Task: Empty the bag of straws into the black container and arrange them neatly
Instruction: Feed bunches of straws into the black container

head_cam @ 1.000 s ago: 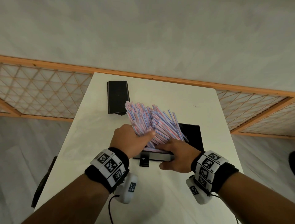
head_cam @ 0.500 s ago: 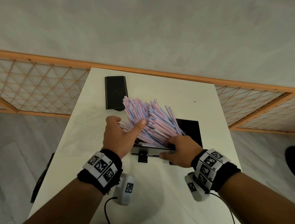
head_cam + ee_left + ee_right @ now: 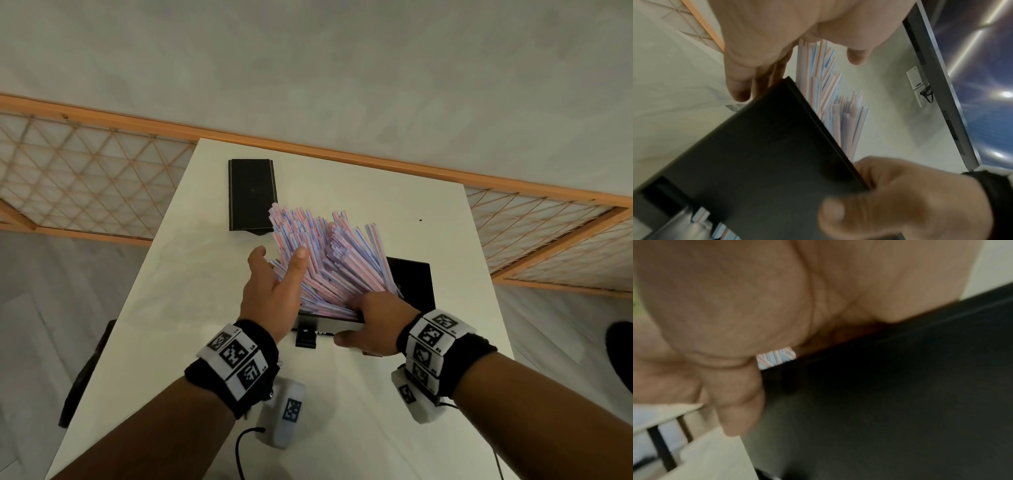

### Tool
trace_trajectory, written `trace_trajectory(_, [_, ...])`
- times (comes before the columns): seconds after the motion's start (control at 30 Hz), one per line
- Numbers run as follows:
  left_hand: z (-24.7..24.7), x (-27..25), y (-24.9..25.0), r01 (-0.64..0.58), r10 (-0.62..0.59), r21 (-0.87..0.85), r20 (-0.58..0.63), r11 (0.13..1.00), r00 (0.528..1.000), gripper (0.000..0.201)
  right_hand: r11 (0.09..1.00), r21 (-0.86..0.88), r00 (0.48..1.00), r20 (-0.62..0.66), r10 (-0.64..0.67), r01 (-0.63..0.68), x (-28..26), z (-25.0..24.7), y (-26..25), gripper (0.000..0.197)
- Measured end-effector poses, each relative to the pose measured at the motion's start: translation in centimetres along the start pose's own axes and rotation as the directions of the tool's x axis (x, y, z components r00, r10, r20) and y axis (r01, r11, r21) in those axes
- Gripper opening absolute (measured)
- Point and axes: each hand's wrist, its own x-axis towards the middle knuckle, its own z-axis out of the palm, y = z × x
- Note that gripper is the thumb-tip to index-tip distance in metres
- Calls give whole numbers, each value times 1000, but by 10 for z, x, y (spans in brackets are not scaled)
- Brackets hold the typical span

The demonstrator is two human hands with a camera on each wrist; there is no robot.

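straws [image 3: 329,260]: thin plastic, pink/blue/white stripes, smooth | black container [image 3: 412,284]: matt black, smooth walls | black lid [image 3: 252,195] at 11 o'clock: matt, faint sheen | counter [image 3: 191,308]: white, smooth, slightly glossy | railing [image 3: 102,118] at 10 o'clock: orange wood, lattice | wristbands [image 3: 236,356]: black cloth

Two hands [image 3: 270,294], one black container [image 3: 416,284], one black lid [image 3: 251,195], countless straws [image 3: 329,260].
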Motion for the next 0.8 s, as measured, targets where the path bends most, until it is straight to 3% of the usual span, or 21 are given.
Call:
trace_trajectory(0.1, [1, 2, -4, -33, 33, -23, -1, 999, 999, 88, 997, -73, 1000, 10, 8, -7, -1, 6, -3, 52])
trace_trajectory(0.23, [2, 7, -9, -54, 54, -58, -6, 997, 999, 110, 997, -66, 997, 71, -22, 26, 2, 5, -7, 58])
trace_trajectory(0.3, [4, 8, -10, -63, 63, -65, -12, 996, 998, 102, 994, -109, 996, 92, 13, -3, 3, 4, -9, 73])
trace_trajectory(0.4, [6, 7, -9, -98, 98, -56, -3, 994, 995, 97, 999, -33, 994, 103, 23, -20, 3, 5, -12, 87])
trace_trajectory(0.53, [9, 3, -11, -136, 136, -8, 21, 991, 991, 82, 997, -71, 998, 70, -8, 13, 3, 3, -10, 68])
trace_trajectory(0.6, [7, 2, -8, -157, 157, -50, -3, 986, 988, 87, 998, -41, 999, 4, -39, 39, 2, 2, -8, 55])
trace_trajectory(0.73, [11, 4, -8, -148, 150, -111, 15, 983, 989, 84, 998, -46, 999, -3, -42, 42, -3, 3, 0, 51])
trace_trajectory(0.8, [11, 7, -13, -150, 156, -89, 62, 985, 986, 85, 995, -56, 991, -104, -89, 84, -8, 3, 3, 46])
